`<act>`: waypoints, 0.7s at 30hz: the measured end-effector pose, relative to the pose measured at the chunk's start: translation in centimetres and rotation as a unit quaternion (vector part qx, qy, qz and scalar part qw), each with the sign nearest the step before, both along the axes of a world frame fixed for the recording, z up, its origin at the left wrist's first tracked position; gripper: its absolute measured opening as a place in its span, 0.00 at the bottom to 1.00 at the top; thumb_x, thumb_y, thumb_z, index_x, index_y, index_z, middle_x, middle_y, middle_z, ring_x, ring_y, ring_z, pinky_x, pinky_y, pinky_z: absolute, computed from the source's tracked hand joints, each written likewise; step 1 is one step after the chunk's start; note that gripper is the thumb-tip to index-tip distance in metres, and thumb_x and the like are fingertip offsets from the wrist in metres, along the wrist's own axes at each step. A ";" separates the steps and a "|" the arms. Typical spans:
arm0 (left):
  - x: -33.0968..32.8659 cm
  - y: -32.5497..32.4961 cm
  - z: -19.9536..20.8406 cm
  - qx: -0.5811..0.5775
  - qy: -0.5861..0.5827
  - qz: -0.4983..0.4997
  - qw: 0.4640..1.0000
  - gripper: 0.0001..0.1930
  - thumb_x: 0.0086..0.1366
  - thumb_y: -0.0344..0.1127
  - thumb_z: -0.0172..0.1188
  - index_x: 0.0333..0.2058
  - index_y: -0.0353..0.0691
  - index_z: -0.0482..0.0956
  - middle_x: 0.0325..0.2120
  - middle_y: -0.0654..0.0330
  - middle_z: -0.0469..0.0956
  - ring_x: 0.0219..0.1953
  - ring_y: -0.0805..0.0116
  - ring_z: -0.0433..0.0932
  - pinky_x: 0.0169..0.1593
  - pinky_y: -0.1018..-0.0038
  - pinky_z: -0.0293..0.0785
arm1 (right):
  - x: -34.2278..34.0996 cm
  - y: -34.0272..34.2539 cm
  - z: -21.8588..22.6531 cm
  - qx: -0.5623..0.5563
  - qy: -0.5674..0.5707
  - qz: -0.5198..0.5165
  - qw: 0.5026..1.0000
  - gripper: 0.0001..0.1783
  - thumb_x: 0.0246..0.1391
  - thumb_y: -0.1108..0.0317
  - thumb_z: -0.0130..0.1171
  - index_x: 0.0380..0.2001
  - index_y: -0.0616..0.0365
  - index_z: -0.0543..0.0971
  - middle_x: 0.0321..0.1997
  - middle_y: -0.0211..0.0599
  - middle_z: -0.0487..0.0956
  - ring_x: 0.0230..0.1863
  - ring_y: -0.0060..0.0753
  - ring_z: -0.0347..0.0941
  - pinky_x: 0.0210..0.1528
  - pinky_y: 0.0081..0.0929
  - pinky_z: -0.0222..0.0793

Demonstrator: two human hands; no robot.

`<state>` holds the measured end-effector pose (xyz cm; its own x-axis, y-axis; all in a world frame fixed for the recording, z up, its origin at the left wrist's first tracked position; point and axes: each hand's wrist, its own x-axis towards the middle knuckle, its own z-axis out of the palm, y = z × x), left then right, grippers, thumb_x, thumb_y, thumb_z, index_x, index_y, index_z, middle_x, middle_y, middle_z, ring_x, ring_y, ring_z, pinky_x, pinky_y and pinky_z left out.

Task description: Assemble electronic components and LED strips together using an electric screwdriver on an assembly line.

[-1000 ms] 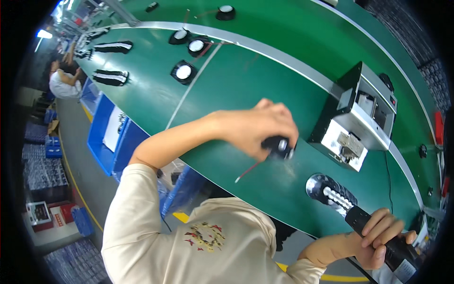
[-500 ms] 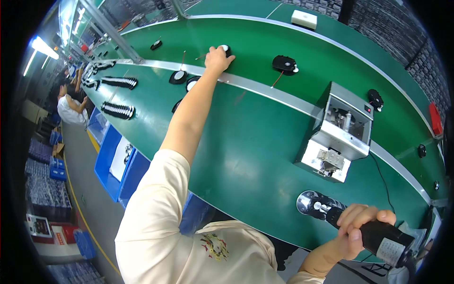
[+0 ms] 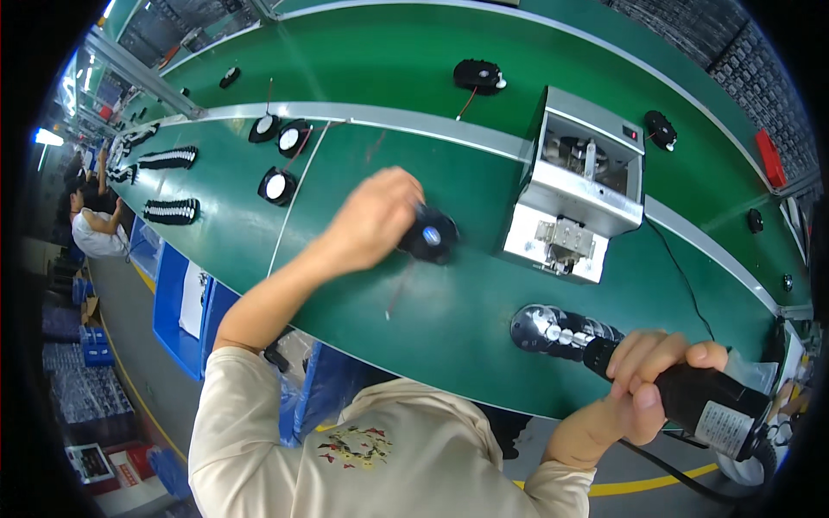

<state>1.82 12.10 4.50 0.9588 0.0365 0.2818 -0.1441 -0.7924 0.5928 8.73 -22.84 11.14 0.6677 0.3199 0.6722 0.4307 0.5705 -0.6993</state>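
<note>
Left hand: I see the left hand (image 3: 380, 216) pinching the black round part (image 3: 430, 235) at its left edge; the thumb is hidden, so I can't tell how firmly.
Black round part: it sits over the green tabletop (image 3: 453, 345), left of the metal machine (image 3: 580, 186); I can't tell whether it touches the surface. An edge-only hold could let it twist or drop.
Red wire: the thin red wire (image 3: 399, 292) trails toward me from the part; snagged or trapped underneath, it might strain at its joint.
Right hand: I have the right hand (image 3: 648, 380) wrapped around a black power tool (image 3: 712, 406).
Disc row: the tool's nose overlaps the black-and-silver discs (image 3: 540, 328) in my view, contact unclear; a careless tilt could scratch or scatter them.
Cord: the machine's cord (image 3: 685, 274) lies near the tool, so a wide swing could catch it.
</note>
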 end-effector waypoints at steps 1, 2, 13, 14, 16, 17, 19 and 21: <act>-0.6 -1.5 -0.9 0.033 0.002 -0.018 0.999 0.09 0.66 0.28 0.45 0.34 0.32 0.74 0.38 0.52 0.75 0.41 0.57 0.72 0.46 0.63 0.68 | 0.0 0.2 0.0 -0.001 0.000 0.007 1.000 0.30 0.47 0.78 0.61 0.53 0.55 0.61 0.19 0.32 0.70 0.13 0.26 0.67 0.18 0.28 0.69; -1.1 -2.5 -1.6 0.031 0.009 -0.010 0.999 0.08 0.64 0.27 0.46 0.34 0.33 0.74 0.40 0.51 0.75 0.44 0.55 0.72 0.49 0.62 0.67 | 0.1 0.2 -0.1 0.004 0.002 0.015 1.000 0.31 0.47 0.78 0.60 0.54 0.55 0.60 0.20 0.32 0.70 0.13 0.26 0.67 0.18 0.28 0.69; -1.7 -4.3 -0.5 -0.026 0.030 -0.260 0.965 0.14 0.41 0.21 0.67 0.30 0.39 0.77 0.47 0.54 0.70 0.59 0.46 0.68 0.56 0.56 0.70 | 0.7 -1.6 0.0 -0.022 -0.015 0.047 0.999 0.33 0.47 0.80 0.61 0.55 0.54 0.60 0.21 0.33 0.71 0.14 0.28 0.68 0.21 0.30 0.70; -1.6 -5.2 -1.0 -0.039 0.021 -0.268 0.962 0.13 0.42 0.21 0.67 0.29 0.39 0.77 0.46 0.54 0.71 0.58 0.46 0.69 0.56 0.57 0.71 | 0.9 -1.6 0.0 -0.028 -0.017 0.056 0.998 0.33 0.47 0.80 0.61 0.54 0.53 0.60 0.21 0.33 0.71 0.15 0.28 0.69 0.21 0.31 0.70; -1.0 -7.7 -1.1 -0.062 -0.016 -0.289 0.955 0.12 0.45 0.21 0.65 0.31 0.40 0.81 0.45 0.56 0.72 0.55 0.51 0.71 0.51 0.63 0.74 | 0.8 -2.2 0.5 -0.056 -0.013 0.074 0.996 0.33 0.47 0.81 0.60 0.54 0.51 0.58 0.22 0.33 0.72 0.17 0.29 0.70 0.23 0.33 0.71; -0.8 -9.1 -1.3 -0.077 -0.033 -0.292 0.953 0.12 0.45 0.22 0.66 0.32 0.40 0.81 0.46 0.55 0.72 0.55 0.51 0.71 0.51 0.63 0.74 | 0.8 -2.4 0.7 -0.066 -0.016 0.077 0.995 0.33 0.47 0.81 0.60 0.54 0.50 0.58 0.22 0.33 0.72 0.17 0.29 0.70 0.23 0.33 0.71; -0.6 -11.4 -1.6 -0.105 -0.068 -0.293 0.948 0.13 0.46 0.23 0.67 0.34 0.41 0.83 0.47 0.55 0.72 0.56 0.51 0.70 0.51 0.62 0.74 | 0.9 -2.5 0.8 -0.081 -0.019 0.088 0.993 0.33 0.47 0.81 0.60 0.53 0.48 0.57 0.23 0.32 0.72 0.17 0.29 0.70 0.24 0.34 0.71; -0.5 -12.8 -2.2 -0.126 -0.064 -0.290 0.947 0.14 0.47 0.25 0.69 0.35 0.41 0.84 0.49 0.54 0.72 0.56 0.50 0.70 0.52 0.62 0.74 | 1.1 -2.6 0.9 -0.091 -0.020 0.097 0.991 0.33 0.47 0.81 0.60 0.52 0.47 0.57 0.23 0.32 0.72 0.18 0.29 0.70 0.24 0.35 0.72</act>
